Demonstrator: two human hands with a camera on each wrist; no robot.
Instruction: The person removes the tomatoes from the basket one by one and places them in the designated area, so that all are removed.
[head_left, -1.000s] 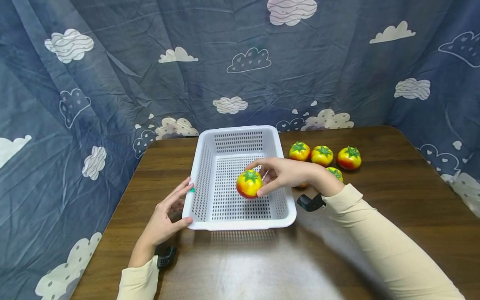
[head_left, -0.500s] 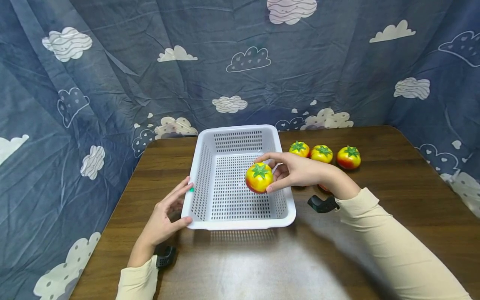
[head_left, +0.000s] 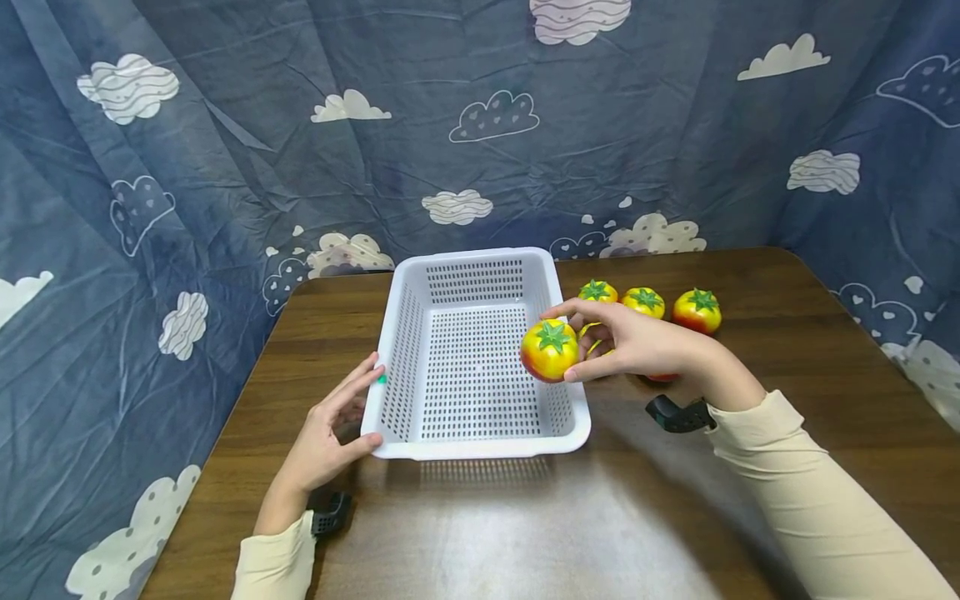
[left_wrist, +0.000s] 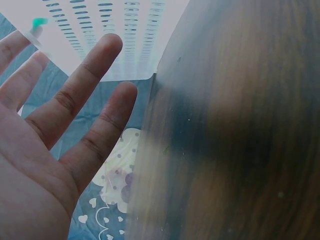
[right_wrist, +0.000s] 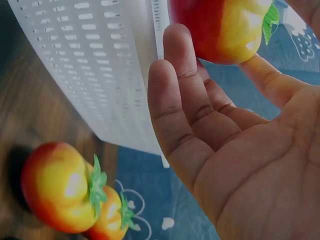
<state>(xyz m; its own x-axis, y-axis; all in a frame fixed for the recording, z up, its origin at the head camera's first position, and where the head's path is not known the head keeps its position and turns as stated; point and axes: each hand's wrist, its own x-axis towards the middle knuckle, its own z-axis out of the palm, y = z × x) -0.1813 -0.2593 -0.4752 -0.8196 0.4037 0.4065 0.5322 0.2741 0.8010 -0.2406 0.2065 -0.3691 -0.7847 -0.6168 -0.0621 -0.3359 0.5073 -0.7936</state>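
Note:
Between the thumb and fingertips of my right hand (head_left: 637, 337) is a toy tomato (head_left: 550, 350), yellow and red with a green leafy top. It is raised over the right side of a white perforated plastic basket (head_left: 480, 450). In the right wrist view this tomato (right_wrist: 220, 30) is cut off by the top edge, and the lower fingers are off it. My left hand (head_left: 326, 433) rests along the basket's left side, thumb at the near corner. The left wrist view shows its fingers (left_wrist: 75, 95) extended and spread beside the basket wall (left_wrist: 145, 40).
Right of the basket, several similar tomatoes (head_left: 697, 311) lie on the brown wooden table (head_left: 787, 333); my right hand partly hides some. A green mark (head_left: 382, 379) is on the basket's left rim. Behind the table hangs a blue cloud-patterned curtain (head_left: 420, 167).
My right hand has carried the tomato rightward and a little up, from above the basket's middle to above its right side. The left hand and the basket stay in place.

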